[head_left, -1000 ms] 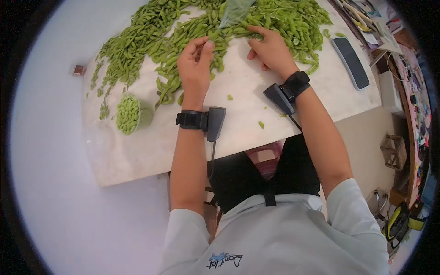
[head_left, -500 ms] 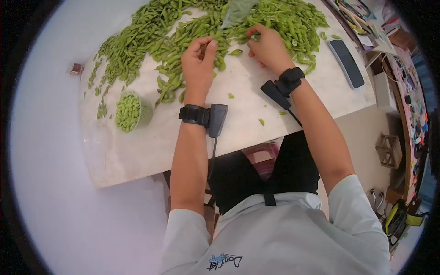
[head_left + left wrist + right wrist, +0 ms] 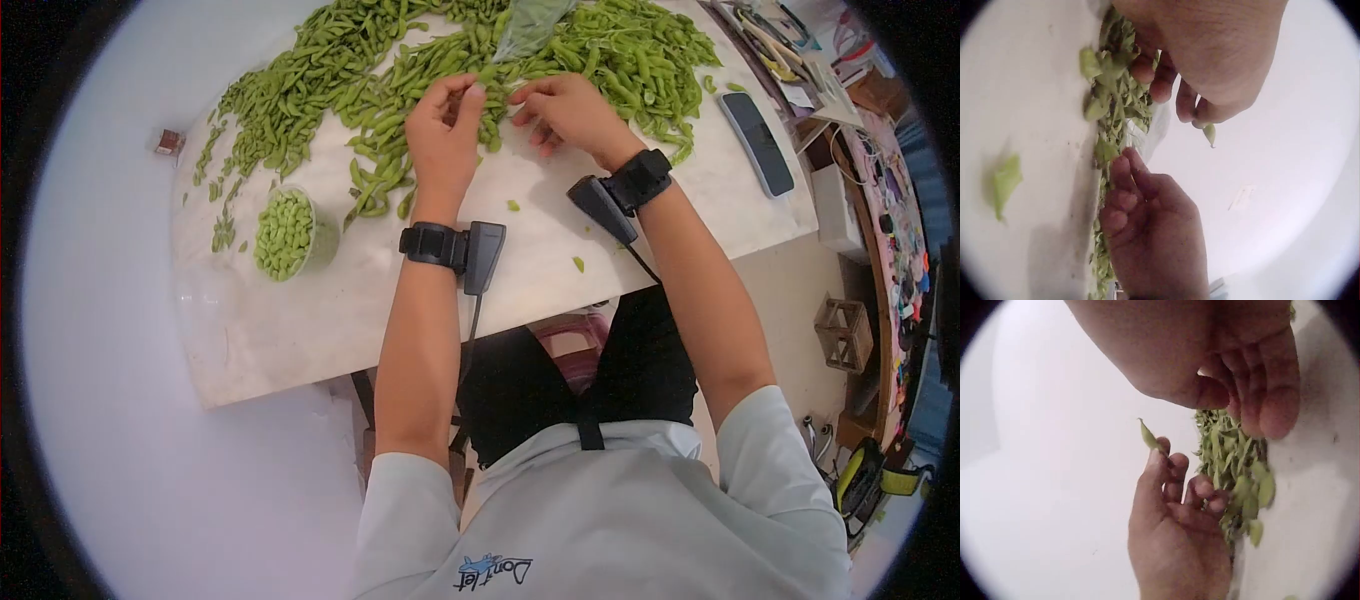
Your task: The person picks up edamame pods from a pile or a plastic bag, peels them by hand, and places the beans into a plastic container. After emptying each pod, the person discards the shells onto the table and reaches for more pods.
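Observation:
My left hand (image 3: pixel 443 145) pinches a green soybean pod (image 3: pixel 1149 436) between thumb and forefinger, as the right wrist view shows. The pod's end points up and away from the fingertips. Close by on the right, my right hand (image 3: pixel 580 118) hovers with bent fingers, thumb and forefinger near each other, and nothing visible in them. Both hands are at the near edge of a wide heap of soybean pods (image 3: pixel 290 105). To the left stands a clear cup (image 3: pixel 322 245) filled with shelled green beans (image 3: pixel 284 235).
A crumpled clear plastic bag (image 3: pixel 528 30) lies on the heap. At the right of the white table (image 3: pixel 320 335) is a phone (image 3: pixel 757 145). Pod scraps (image 3: pixel 578 264) lie near the front edge. Beyond the right side is a cluttered shelf (image 3: pixel 890 215).
My right hand has come away from the pods, moving left toward my left hand. The left hand has shifted slightly right. The cup stays in place.

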`<state>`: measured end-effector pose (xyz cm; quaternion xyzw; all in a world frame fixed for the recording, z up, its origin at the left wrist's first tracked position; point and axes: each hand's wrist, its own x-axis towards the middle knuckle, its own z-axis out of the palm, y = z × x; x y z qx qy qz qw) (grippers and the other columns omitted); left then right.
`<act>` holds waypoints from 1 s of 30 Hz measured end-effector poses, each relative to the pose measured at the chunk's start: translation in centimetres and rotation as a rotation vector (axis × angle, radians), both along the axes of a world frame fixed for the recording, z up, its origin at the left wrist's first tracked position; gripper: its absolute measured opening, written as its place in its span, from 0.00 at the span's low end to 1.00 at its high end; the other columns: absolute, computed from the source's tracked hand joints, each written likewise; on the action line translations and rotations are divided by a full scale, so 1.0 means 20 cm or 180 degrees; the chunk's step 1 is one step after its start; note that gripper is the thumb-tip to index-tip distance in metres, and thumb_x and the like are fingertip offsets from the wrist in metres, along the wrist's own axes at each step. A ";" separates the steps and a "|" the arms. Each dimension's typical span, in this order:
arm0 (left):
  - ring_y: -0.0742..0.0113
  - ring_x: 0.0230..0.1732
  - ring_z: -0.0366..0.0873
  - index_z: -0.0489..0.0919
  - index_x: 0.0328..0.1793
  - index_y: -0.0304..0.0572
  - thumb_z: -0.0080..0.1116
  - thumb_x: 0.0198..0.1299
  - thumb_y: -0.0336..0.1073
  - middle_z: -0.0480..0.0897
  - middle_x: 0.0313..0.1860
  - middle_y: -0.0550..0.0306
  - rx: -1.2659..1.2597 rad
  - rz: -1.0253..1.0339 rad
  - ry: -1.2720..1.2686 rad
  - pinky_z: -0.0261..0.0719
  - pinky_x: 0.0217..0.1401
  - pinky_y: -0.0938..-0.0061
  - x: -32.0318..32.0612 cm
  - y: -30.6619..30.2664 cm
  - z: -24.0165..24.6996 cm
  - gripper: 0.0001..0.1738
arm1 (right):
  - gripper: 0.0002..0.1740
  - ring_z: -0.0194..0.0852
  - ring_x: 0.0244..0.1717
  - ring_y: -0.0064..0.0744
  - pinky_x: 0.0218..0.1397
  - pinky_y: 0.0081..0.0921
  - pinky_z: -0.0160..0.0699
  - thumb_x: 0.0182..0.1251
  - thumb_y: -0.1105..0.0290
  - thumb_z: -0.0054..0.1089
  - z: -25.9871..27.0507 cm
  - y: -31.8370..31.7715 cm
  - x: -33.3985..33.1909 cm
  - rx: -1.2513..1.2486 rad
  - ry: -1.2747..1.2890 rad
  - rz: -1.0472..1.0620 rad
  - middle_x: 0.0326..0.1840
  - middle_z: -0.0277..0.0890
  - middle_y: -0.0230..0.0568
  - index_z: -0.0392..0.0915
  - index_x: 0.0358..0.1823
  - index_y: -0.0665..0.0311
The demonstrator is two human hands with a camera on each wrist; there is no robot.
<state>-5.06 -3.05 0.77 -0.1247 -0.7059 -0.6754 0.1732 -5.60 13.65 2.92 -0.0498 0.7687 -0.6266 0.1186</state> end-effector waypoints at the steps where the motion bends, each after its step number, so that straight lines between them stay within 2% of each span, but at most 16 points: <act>1: 0.80 0.29 0.74 0.78 0.48 0.34 0.56 0.63 0.34 0.83 0.35 0.58 -0.0018 0.0002 -0.0006 0.71 0.30 0.85 0.00 0.00 0.00 0.12 | 0.18 0.74 0.19 0.23 0.22 0.21 0.77 0.63 0.68 0.48 0.00 -0.01 0.00 0.0017 -0.0047 -0.0143 0.31 0.81 0.39 0.76 0.49 0.71; 3: 0.80 0.29 0.74 0.78 0.49 0.34 0.57 0.63 0.34 0.83 0.36 0.58 -0.0030 -0.0006 -0.0075 0.71 0.30 0.85 0.01 0.00 0.00 0.12 | 0.18 0.74 0.19 0.24 0.23 0.21 0.79 0.63 0.68 0.47 0.00 -0.02 0.00 0.0051 -0.0146 -0.0429 0.32 0.81 0.39 0.76 0.50 0.70; 4: 0.80 0.29 0.74 0.78 0.49 0.34 0.57 0.63 0.34 0.83 0.36 0.58 -0.0025 -0.0014 -0.0140 0.71 0.31 0.85 0.02 0.00 0.01 0.13 | 0.18 0.70 0.17 0.20 0.19 0.18 0.73 0.63 0.69 0.47 -0.05 0.01 -0.04 0.0361 0.0129 -0.0611 0.31 0.80 0.37 0.77 0.51 0.68; 7: 0.80 0.30 0.74 0.80 0.49 0.34 0.58 0.62 0.34 0.83 0.36 0.59 -0.0075 -0.0035 -0.0230 0.71 0.31 0.85 0.03 -0.01 0.03 0.13 | 0.16 0.70 0.15 0.21 0.19 0.21 0.69 0.64 0.63 0.50 -0.05 0.04 -0.05 0.0244 0.1265 -0.0860 0.23 0.78 0.37 0.79 0.42 0.69; 8: 0.81 0.30 0.74 0.80 0.49 0.34 0.59 0.61 0.34 0.83 0.36 0.59 -0.0104 -0.0045 -0.0257 0.71 0.31 0.86 0.03 0.00 0.03 0.13 | 0.16 0.63 0.14 0.17 0.17 0.17 0.61 0.66 0.60 0.53 -0.04 0.05 -0.04 -0.0100 0.0990 -0.0685 0.21 0.77 0.32 0.80 0.43 0.66; 11: 0.81 0.30 0.73 0.81 0.49 0.35 0.60 0.61 0.34 0.83 0.37 0.60 -0.0227 -0.0151 -0.0214 0.71 0.32 0.86 0.03 0.00 0.02 0.13 | 0.16 0.58 0.14 0.14 0.17 0.16 0.58 0.66 0.58 0.56 -0.01 0.04 0.01 -0.0328 0.0859 -0.0050 0.20 0.74 0.29 0.79 0.42 0.64; 14: 0.81 0.31 0.73 0.81 0.49 0.36 0.60 0.60 0.33 0.82 0.37 0.62 -0.0343 -0.0223 -0.0176 0.71 0.34 0.86 0.03 0.00 0.02 0.12 | 0.14 0.56 0.14 0.09 0.15 0.11 0.54 0.68 0.60 0.56 -0.03 0.03 0.02 -0.0272 0.0907 0.0491 0.23 0.72 0.26 0.78 0.46 0.61; 17: 0.81 0.32 0.73 0.81 0.49 0.37 0.60 0.60 0.33 0.82 0.37 0.63 -0.0075 -0.0275 -0.0310 0.71 0.34 0.85 0.04 0.01 0.04 0.12 | 0.14 0.59 0.16 0.13 0.18 0.15 0.58 0.66 0.59 0.58 -0.05 0.03 0.05 -0.0435 0.0878 0.0278 0.19 0.70 0.26 0.78 0.36 0.65; 20: 0.81 0.32 0.72 0.81 0.49 0.37 0.60 0.60 0.33 0.82 0.38 0.63 -0.0078 -0.0347 -0.0375 0.71 0.35 0.85 0.04 0.01 0.03 0.13 | 0.14 0.58 0.16 0.13 0.18 0.15 0.57 0.67 0.60 0.55 -0.12 0.03 0.04 -0.0539 0.1146 0.0465 0.18 0.67 0.25 0.77 0.33 0.64; 23: 0.81 0.35 0.74 0.80 0.50 0.35 0.60 0.59 0.28 0.82 0.35 0.62 0.0054 -0.0586 -0.0411 0.71 0.37 0.87 0.05 0.01 0.03 0.13 | 0.16 0.56 0.15 0.13 0.18 0.16 0.56 0.69 0.59 0.51 -0.08 0.05 0.08 -0.0645 0.0596 0.0581 0.16 0.64 0.24 0.74 0.29 0.64; 26: 0.82 0.33 0.73 0.80 0.49 0.34 0.61 0.59 0.29 0.81 0.34 0.63 -0.0090 -0.0727 -0.0401 0.69 0.36 0.88 0.05 0.00 0.02 0.13 | 0.17 0.54 0.14 0.13 0.17 0.16 0.54 0.70 0.59 0.48 -0.09 0.05 0.08 -0.0957 0.0493 0.0753 0.15 0.61 0.23 0.72 0.26 0.63; 30: 0.81 0.30 0.71 0.80 0.47 0.33 0.61 0.57 0.28 0.80 0.31 0.65 -0.0184 -0.0673 -0.0491 0.67 0.33 0.87 0.08 0.00 0.03 0.11 | 0.18 0.54 0.14 0.12 0.16 0.14 0.52 0.70 0.58 0.49 -0.11 0.05 0.09 -0.1187 0.0273 0.0823 0.15 0.61 0.22 0.71 0.24 0.61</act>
